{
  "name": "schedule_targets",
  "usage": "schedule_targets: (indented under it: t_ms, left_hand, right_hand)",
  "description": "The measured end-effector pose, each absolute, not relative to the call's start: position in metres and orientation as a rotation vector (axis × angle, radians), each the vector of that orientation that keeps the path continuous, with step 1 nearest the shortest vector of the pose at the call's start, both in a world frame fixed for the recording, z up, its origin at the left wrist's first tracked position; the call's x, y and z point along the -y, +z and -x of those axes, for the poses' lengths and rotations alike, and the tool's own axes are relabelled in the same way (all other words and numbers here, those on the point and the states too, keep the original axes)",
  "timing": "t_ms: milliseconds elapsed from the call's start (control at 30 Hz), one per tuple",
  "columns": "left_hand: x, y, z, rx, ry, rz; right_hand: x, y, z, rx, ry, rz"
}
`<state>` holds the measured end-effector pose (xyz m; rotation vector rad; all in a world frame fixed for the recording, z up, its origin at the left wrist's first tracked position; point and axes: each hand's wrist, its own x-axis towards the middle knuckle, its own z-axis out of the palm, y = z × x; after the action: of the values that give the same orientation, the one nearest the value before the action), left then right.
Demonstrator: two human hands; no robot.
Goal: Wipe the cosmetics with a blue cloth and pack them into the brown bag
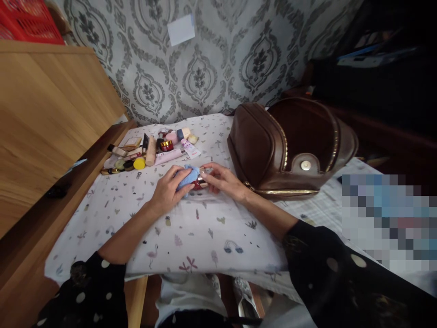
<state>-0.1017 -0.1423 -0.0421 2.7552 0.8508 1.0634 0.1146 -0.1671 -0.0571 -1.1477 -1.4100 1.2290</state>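
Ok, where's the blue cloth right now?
Head view, mid-table: the blue cloth is held by the left hand, against a small red item the right hand holds, left of the brown bag.

One head-worn camera looks forward and down from above the near edge of the table (112, 214), facing the wall (239, 59) behind the far edge. Range is close: left hand (169, 189) and right hand (225, 182) sit mid-frame.

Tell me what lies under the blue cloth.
A small red and metallic item pokes out from under the blue cloth, held by the right hand. The cloth and the left hand cover the rest.
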Motion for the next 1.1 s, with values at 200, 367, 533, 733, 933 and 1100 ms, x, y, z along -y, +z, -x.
schedule_targets:
  t_ms: [200, 367, 533, 733, 933, 1100]
  left_hand:
    - [0.139, -0.042, 0.098, -0.852, 1.108, -2.656]
    - [0.133, -0.046, 0.098, -0.897, 1.195, -2.614]
    - [0.130, -0.049, 0.099, -0.920, 1.285, -2.585]
    - [0.134, -0.049, 0.098, -0.899, 1.221, -2.661]
    - [0.136, -0.050, 0.099, -0.870, 1.164, -2.722]
    - [0.135, -0.051, 0.100, -0.852, 1.172, -2.744]
  right_hand:
    - [0.166, -0.057, -0.115, 1.359, 1.266, 1.130]
    - [0.168, -0.055, -0.117, 1.344, 1.316, 1.048]
    - [0.165, -0.058, -0.117, 1.392, 1.264, 1.023]
    - [0.161, -0.063, -0.117, 1.409, 1.166, 1.106]
    - [0.161, -0.062, -0.116, 1.386, 1.178, 1.103]
    - [0.162, -0.063, -0.117, 1.430, 1.132, 1.087]
